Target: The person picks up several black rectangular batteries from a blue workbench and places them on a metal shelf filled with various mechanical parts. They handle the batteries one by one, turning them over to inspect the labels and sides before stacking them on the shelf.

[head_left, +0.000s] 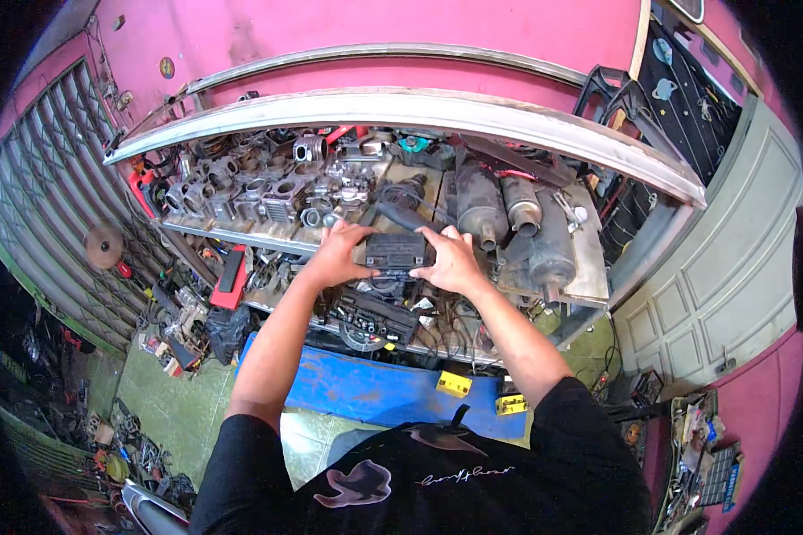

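A black box-shaped motorcycle battery [395, 251] is held level between my two hands, at the front of the cluttered shelf. My left hand [337, 253] grips its left end, with fingers on the upper edge and the thumb low. From the other side my right hand [450, 260] clasps the right end in the same manner. Just below the battery lies an open black tool case [370, 319] with sockets in it. Whether the battery rests on anything is hidden.
Metal cylinder blocks [285, 198] crowd the shelf's left; exhaust mufflers [482, 209] lie on its right. Two yellow batteries, one at the middle [454, 384] and another further right [511, 405], sit on a blue bench [357, 383]. A white rail [401, 105] crosses above the shelf.
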